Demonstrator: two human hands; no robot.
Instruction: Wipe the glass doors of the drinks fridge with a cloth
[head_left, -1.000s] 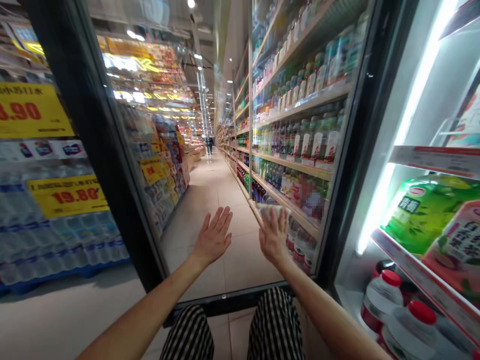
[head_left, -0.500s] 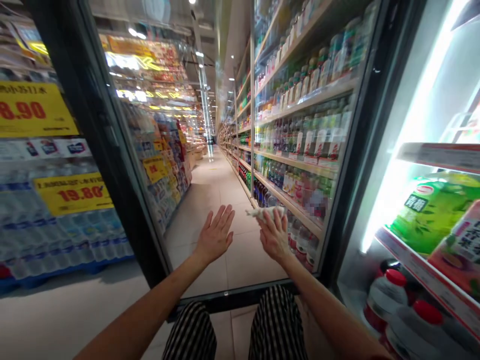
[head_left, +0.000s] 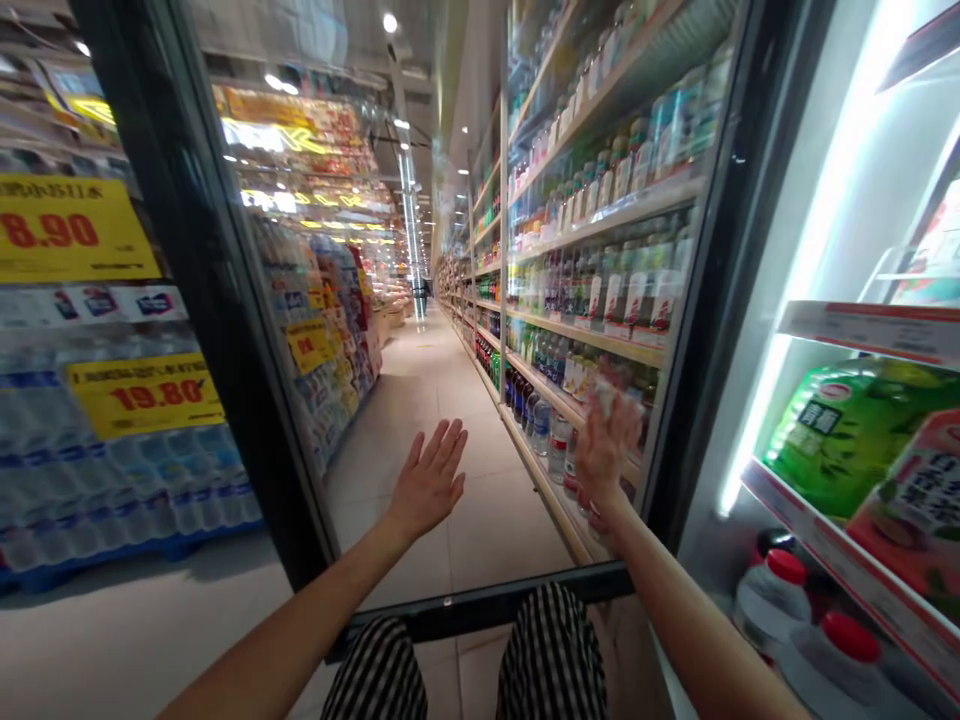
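Note:
A framed glass door stands before me, its pane between dark frame sides. My left hand lies flat against the glass near its lower middle, fingers stretched out and holding nothing. My right hand is at the lower right of the pane, near the dark frame side, blurred by motion. A pale smear at its fingertips is the white cloth, pressed toward the glass, its outline lost in the blur.
Right of me is a lit cooler with a shelf of green bags and red-capped bottles below. Left stand stacked water bottles with yellow price signs. Shelves and an aisle show in the glass.
My right hand has swept right across the glass with the cloth, toward the door's right frame side. My left hand has stayed nearly in place. The view has shifted slightly.

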